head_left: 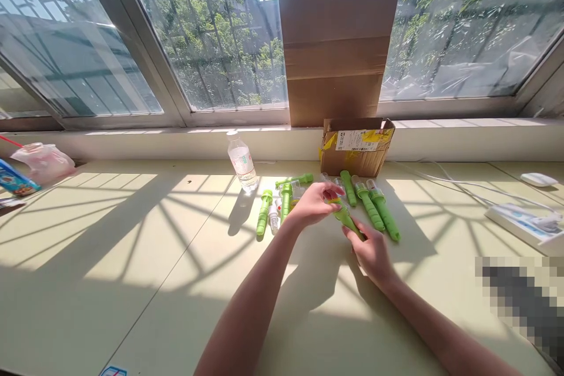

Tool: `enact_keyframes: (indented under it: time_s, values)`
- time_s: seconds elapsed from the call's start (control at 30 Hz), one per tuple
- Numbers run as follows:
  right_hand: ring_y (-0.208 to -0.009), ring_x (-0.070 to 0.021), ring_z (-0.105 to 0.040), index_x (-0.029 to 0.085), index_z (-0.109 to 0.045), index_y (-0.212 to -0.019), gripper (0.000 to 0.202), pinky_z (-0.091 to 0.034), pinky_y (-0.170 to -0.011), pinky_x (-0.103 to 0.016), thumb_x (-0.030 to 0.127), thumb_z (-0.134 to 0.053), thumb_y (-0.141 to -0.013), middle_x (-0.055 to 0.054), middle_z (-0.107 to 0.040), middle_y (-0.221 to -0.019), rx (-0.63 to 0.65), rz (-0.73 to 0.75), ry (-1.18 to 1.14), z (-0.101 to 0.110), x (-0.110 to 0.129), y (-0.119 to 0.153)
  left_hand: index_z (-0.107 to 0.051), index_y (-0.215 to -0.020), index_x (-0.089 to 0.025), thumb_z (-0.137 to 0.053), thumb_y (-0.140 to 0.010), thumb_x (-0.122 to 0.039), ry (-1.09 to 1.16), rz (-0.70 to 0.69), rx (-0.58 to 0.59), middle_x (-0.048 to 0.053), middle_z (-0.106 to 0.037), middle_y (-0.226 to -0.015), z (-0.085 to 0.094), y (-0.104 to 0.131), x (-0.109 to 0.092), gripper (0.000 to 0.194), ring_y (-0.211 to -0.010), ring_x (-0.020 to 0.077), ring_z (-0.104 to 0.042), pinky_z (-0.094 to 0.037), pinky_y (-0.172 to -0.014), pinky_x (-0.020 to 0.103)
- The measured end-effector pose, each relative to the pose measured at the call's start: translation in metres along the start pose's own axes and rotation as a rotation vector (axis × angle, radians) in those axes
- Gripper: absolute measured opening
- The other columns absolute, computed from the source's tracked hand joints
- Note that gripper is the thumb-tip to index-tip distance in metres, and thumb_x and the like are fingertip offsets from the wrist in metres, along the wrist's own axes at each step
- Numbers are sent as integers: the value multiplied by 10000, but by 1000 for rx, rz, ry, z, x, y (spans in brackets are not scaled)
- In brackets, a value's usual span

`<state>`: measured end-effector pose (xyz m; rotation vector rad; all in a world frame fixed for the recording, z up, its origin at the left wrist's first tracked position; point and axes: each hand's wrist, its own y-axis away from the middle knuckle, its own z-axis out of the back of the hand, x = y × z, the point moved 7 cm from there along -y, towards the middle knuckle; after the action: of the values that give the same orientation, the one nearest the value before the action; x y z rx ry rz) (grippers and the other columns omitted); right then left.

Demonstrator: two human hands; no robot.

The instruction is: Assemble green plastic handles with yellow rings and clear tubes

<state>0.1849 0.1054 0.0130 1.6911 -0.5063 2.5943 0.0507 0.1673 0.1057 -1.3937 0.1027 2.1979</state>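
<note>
My right hand (372, 249) is closed round the handle of a green tube-shaped piece (346, 218), held at a tilt above the table. At its upper end, the fingers of my left hand (316, 204) pinch something I cannot make out, close to a yellow rim. Right of it lie more green pieces (385, 217) with clear tops. To the left, another green piece (264, 214) rests beside a small clear bottle-like part (274, 218). Further green pieces (301, 179) and clear parts are partly hidden behind my left hand.
A water bottle (242, 161) stands behind on the left. An open cardboard box (358, 150) is by the window sill. On the right are a power strip (524, 226), cables and a white device (538, 180). A pink bag (44, 163) and blue packet (16, 179) lie far left.
</note>
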Motion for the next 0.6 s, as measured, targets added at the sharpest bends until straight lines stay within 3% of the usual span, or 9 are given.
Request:
enact_keyframes:
  time_s: [0.13, 0.27, 0.47, 0.6]
  values:
    - [-509, -148, -500, 159, -726, -997, 377, -416, -503, -270, 450, -577, -809, -21, -621, -655, 10, -31, -25, -1, -4, 0, -674, -915, -146, -646, -697, -140, -33, -35, -7, 46, -646, -878, 0, 0, 0, 220, -849, 164, -568, -473, -750, 265]
    - [-473, -136, -481, 160, -707, -1099, 416, -387, -458, -254, 432, -577, -813, -17, -615, -626, 31, -56, -61, -1, -4, -1, -658, -904, -153, -643, -702, -162, -69, -51, 5, 37, -628, -867, 0, -1, 2, 203, -836, 161, -558, -462, -729, 256]
    - [-413, -138, -431, 167, -681, -1174, 475, -338, -389, -250, 446, -573, -805, 29, -494, -483, 67, -118, -142, -1, -4, 0, -648, -883, -165, -620, -722, -188, -138, -88, 22, 20, -591, -831, -1, -1, 1, 165, -776, 147, -531, -447, -675, 245]
    - [-410, -139, -454, 153, -676, -1177, 499, -350, -373, -255, 454, -604, -785, 5, -555, -543, 56, -165, -193, -1, -10, 0, -653, -915, -170, -601, -749, -190, -166, -148, 29, 34, -616, -867, -2, 0, -4, 175, -832, 165, -541, -449, -724, 264]
